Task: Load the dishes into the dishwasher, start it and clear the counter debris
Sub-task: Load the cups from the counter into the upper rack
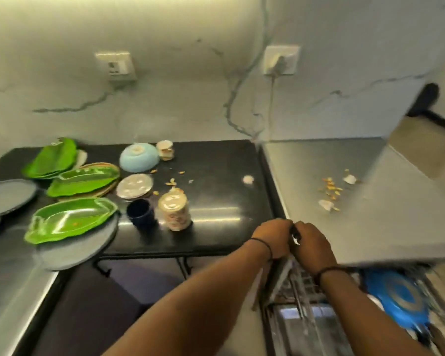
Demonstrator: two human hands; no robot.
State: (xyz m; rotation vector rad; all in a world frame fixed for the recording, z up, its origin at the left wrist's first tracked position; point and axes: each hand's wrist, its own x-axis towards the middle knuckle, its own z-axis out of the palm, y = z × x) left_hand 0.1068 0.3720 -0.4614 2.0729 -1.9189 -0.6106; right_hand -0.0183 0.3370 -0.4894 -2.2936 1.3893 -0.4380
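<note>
Item: both hands, left (273,238) and right (311,246), curled together pinching a small dark utensil (294,233) above dishwasher rack (303,281) at 5 o'clock; lower it slowly, upright, into a free slot.

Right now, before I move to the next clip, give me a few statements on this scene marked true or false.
1. The light blue bowl lies upside down on the black surface. True.
2. The dark blue cup stands inside the dishwasher. False: it stands on the black surface beside the patterned cup.
3. Both hands, left hand and right hand, meet above the dishwasher rack. True.
4. The grey counter carries no debris. False: crumbs lie there.
</note>
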